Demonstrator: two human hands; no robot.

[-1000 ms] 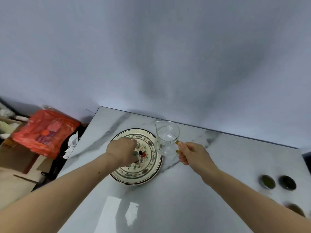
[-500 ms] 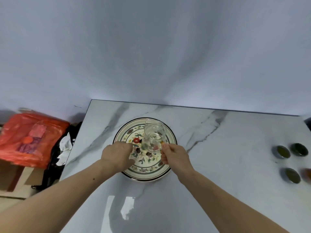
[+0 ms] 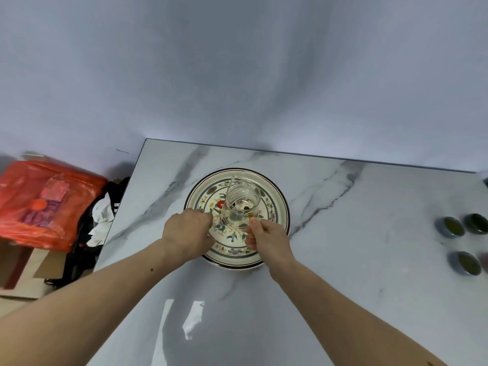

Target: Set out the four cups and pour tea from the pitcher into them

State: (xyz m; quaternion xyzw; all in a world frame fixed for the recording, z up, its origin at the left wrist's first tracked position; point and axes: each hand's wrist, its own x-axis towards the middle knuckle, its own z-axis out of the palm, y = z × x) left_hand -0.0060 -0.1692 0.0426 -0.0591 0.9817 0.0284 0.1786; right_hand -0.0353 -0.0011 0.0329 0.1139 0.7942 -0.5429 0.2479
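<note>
A clear glass pitcher [image 3: 241, 204] stands over the middle of a floral plate [image 3: 274, 199] on the marble table. My right hand [image 3: 265, 237] pinches the pitcher's handle from the near side. My left hand [image 3: 187, 229] rests on the plate's left rim with its fingers curled; what they hold is hidden. Three dark cups sit at the table's right edge: one [image 3: 453, 226], one [image 3: 476, 222] and one [image 3: 467, 262]. A reddish blur at the frame's right edge may be another cup; I cannot tell.
The marble table [image 3: 343, 260] ends at a wall behind. Off its left edge, on the floor, lie an orange plastic bag [image 3: 39, 204], dark and white clutter [image 3: 100, 217] and cardboard.
My right hand carried the pitcher from the table right of the plate onto the plate's middle. My left hand stayed at the plate. The view swung right, bringing the cups further into the frame.
</note>
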